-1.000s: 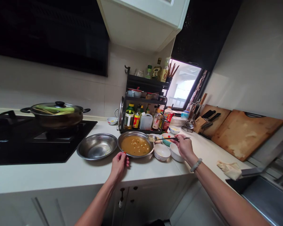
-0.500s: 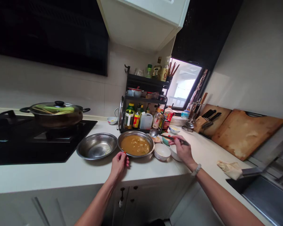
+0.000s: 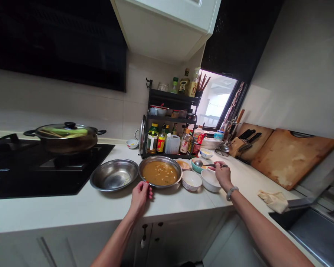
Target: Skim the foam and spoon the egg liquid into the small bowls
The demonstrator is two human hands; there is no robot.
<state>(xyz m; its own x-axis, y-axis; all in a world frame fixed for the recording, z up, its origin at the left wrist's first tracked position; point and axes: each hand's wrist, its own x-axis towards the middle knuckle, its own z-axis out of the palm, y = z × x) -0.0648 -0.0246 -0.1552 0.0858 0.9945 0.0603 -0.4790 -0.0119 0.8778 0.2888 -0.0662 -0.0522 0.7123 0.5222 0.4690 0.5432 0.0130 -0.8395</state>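
Right hand (image 3: 222, 175) grasps the ladle (image 3: 198, 162), which has moved from beside the steel basin (image 3: 140, 170) to the teal bowl (image 3: 195, 168), at basin's three o'clock; work seems shifted there. Left hand (image 3: 139, 196) pinches basin's rim.

Dark-handled metal spoon (image 3: 202, 164) at teal bowl (image 3: 195, 168)

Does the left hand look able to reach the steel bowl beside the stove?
Probably yes: the left hand, at the filled bowl, has nothing visible between it and that steel bowl.
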